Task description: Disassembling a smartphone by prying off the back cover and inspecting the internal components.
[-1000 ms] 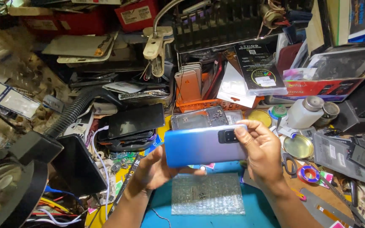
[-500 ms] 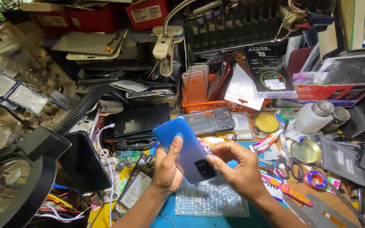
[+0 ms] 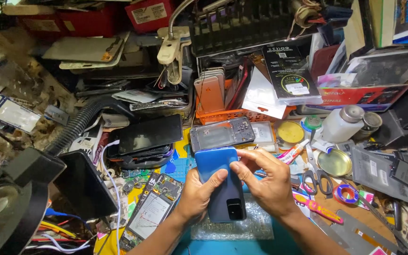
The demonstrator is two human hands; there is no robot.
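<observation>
A blue smartphone (image 3: 220, 182) is held back side up, lengthwise away from me, its dark camera block at the near end. My left hand (image 3: 198, 194) grips its left edge with the thumb across the back. My right hand (image 3: 266, 182) holds its right edge, thumb pressed on the back cover. Under the phone lies a sheet of bubble wrap (image 3: 234, 227) on a blue work mat (image 3: 241, 245). Just beyond the phone lies an opened phone frame (image 3: 223, 133) with its inner parts showing.
A black phone screen (image 3: 149, 134) lies to the left on a stack. A circuit board (image 3: 152, 210) sits near my left forearm. Scissors (image 3: 316, 177), a white bottle (image 3: 338, 123), tape rolls (image 3: 348, 193) and a glue tube (image 3: 294, 151) crowd the right. A black lamp (image 3: 29, 189) fills the left.
The blue phone has been turned from lying crosswise between both hands to pointing away from me, and it has come lower over the bubble wrap.
</observation>
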